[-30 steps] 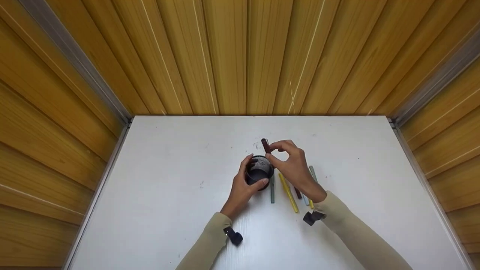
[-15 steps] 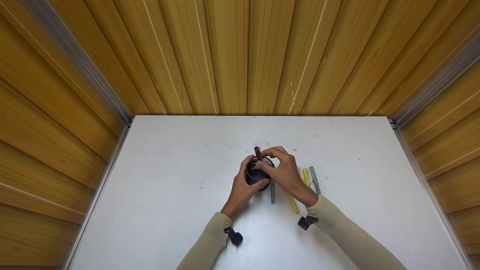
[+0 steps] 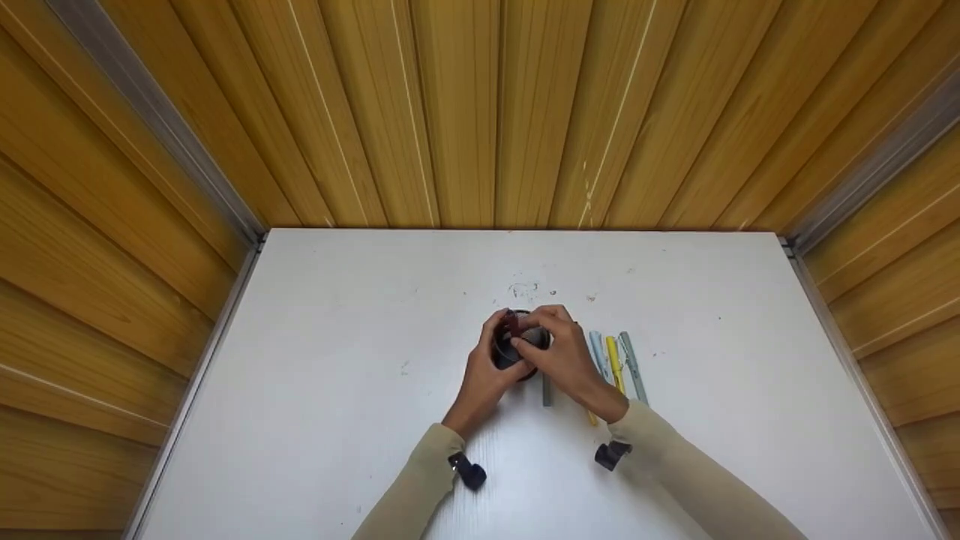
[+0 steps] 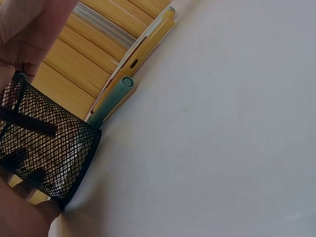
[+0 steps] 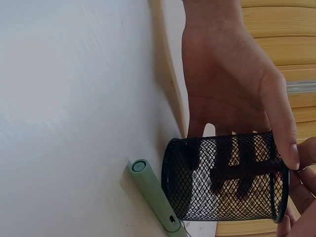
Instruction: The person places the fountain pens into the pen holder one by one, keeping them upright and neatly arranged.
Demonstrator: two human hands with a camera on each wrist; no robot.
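Note:
My left hand (image 3: pixel 484 371) grips a black mesh pen cup (image 3: pixel 517 354) standing mid-table. Just above the cup's rim, my right hand (image 3: pixel 562 352) pinches the top of a dark red pen (image 3: pixel 512 323) whose lower part is inside the cup. Through the mesh (image 5: pixel 227 177) the dark red pen (image 5: pixel 247 170) shows, with left-hand fingers (image 5: pixel 279 118) wrapped round the cup's far side. The left wrist view has the cup (image 4: pixel 44 148) at its lower left, the pen (image 4: pixel 29 123) a dark bar inside it.
Several pens lie on the white table (image 3: pixel 337 420) right of the cup: a light blue one (image 3: pixel 598 351), a yellow one (image 3: pixel 614 361), a grey-green one (image 3: pixel 634 369). A green pen (image 3: pixel 547 392) lies against the cup's base (image 5: pixel 153 197). Wooden walls enclose the table.
My right hand moved left and down, sinking the dark red pen into the cup. The pens on the right, earlier under that hand, now show. The left hand kept its grip.

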